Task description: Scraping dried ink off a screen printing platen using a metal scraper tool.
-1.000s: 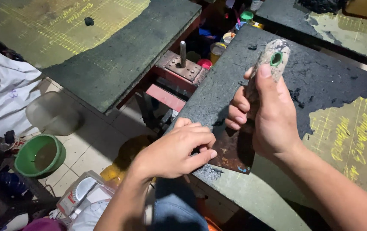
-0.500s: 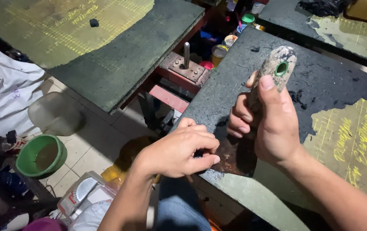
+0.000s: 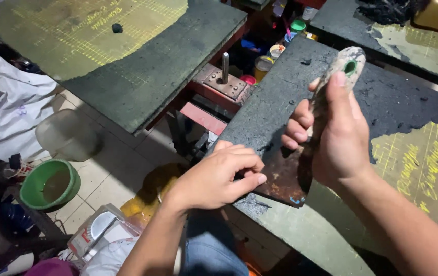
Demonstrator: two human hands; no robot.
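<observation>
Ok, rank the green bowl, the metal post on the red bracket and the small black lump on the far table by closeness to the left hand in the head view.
1. Metal post, just above the left hand.
2. Green bowl, on the floor to the left.
3. Small black lump, on the far table, upper left.

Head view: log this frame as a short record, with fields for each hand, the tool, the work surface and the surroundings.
right hand: grips the pale handle of a scraper, thumb laid along the handle
left hand: pinches the rusty blade at its lower edge
scraper: handle points up and away, a green-rimmed hole near its end
work surface: dark ink-coated board with yellow grid marks
second board: to the left, a metal peg between the two
floor: green bowl, white cloth, tiles
back: small paint pots
</observation>
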